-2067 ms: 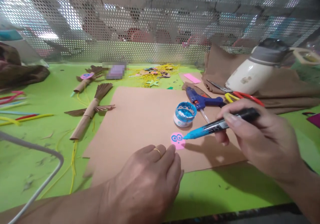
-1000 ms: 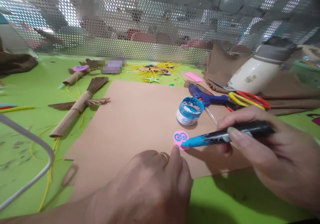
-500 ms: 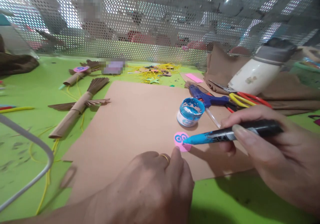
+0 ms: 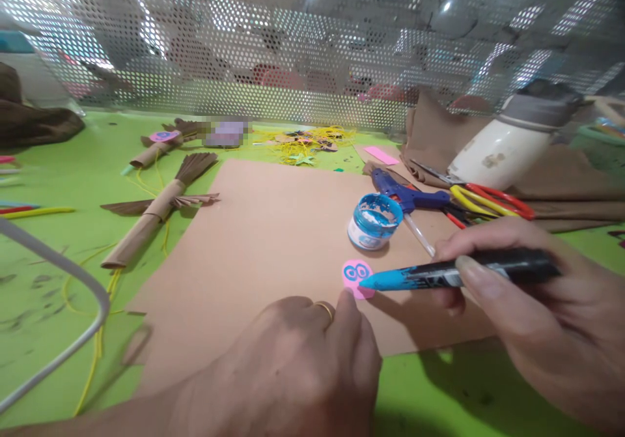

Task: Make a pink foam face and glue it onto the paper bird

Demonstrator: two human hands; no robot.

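A small pink paper disc (image 4: 355,274) with two blue rings painted on it lies on a brown paper sheet (image 4: 273,241). My left hand (image 4: 297,365) rests on the sheet with fingers curled, one fingertip pressing the disc's near edge. My right hand (image 4: 532,320) grips a black marker-like tool (image 4: 459,273) whose blue-painted tip touches the disc's right side. A small open jar of blue paint (image 4: 374,221) stands just behind the disc.
A blue glue gun (image 4: 407,196), red and yellow scissors (image 4: 483,199) and a white bottle (image 4: 508,144) on brown cloth lie at the right. Rolled brown paper figures (image 4: 156,212) lie on the green table at left. A perforated metal screen (image 4: 293,40) closes the back.
The tool tip has stayed at the disc, shifting slightly around its right edge. My left fingertip keeps holding the disc. The view has drifted a little.
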